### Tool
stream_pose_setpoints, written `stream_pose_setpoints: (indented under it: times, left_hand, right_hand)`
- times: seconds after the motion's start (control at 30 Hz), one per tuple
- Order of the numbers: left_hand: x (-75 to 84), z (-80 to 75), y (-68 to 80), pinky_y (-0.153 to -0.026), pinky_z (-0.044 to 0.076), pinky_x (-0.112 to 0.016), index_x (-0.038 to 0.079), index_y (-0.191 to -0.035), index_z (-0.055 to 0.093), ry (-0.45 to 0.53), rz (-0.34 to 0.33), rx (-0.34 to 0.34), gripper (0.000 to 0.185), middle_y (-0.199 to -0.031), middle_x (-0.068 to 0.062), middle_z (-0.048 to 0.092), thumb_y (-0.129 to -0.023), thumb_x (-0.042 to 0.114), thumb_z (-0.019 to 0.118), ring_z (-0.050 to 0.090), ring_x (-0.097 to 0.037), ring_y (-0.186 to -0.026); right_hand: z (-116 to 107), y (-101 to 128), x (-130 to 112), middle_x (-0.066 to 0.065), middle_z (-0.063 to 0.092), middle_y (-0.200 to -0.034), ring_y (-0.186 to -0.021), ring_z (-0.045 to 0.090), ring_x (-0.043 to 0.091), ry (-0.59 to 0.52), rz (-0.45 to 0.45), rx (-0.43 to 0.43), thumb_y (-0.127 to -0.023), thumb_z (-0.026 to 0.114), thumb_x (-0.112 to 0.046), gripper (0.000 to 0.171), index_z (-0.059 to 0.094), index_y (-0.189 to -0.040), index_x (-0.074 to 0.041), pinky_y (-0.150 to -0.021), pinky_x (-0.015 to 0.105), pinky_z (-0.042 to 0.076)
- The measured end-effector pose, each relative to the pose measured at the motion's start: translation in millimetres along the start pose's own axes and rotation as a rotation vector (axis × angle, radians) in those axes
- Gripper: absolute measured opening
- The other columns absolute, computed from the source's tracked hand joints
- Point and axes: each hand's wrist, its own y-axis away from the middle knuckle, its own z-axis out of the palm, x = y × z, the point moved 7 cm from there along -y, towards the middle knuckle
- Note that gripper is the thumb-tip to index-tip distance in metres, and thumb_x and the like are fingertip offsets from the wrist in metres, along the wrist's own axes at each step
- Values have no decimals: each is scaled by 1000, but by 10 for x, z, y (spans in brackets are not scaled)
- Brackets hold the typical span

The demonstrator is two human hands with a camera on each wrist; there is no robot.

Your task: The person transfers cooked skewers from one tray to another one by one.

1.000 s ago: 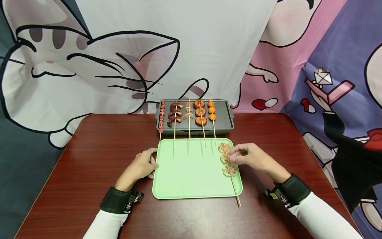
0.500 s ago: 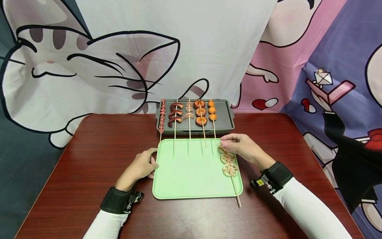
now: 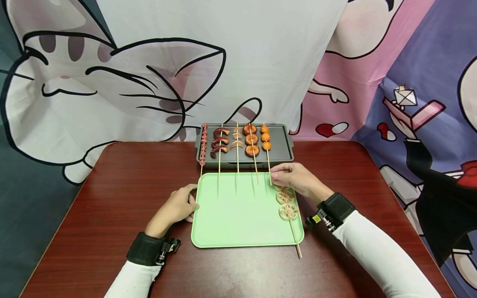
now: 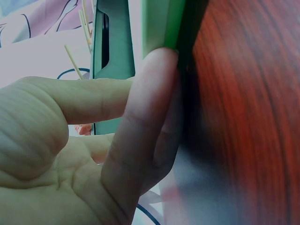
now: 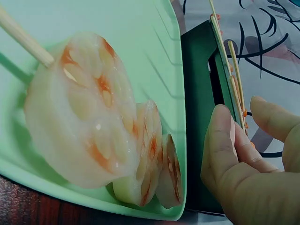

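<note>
Now right hand (image 3: 294,178) off lotus skewer (image 3: 286,203), farther back.

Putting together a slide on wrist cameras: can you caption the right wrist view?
Lotus root skewer lying on the green tray, right hand reaching a skewer stick on the dark grill pan.
</note>
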Motion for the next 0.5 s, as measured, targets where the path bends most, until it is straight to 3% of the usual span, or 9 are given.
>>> stream_pose_setpoints:
  times: [0.37,0.5]
  left_hand:
    - [18,-7,6,-53,62,-33,-4,-151,41,5,-11,-4,63,-84,-14,58,-94,-6,66,65,-21,-58]
    - [30,-6,17,-53,62,-33,-5,-151,41,6,-8,-4,63,-84,-14,58,-94,-6,66,65,-21,-58]
  right_hand:
    - [23,-103,0,21,66,-118,-102,71,21,-24,20,22,-102,63,-7,44,51,-139,14,-95,31,62]
    - [25,-116,-3,21,67,-118,-96,72,18,-37,25,34,-102,63,-5,42,52,-138,14,-91,30,63]
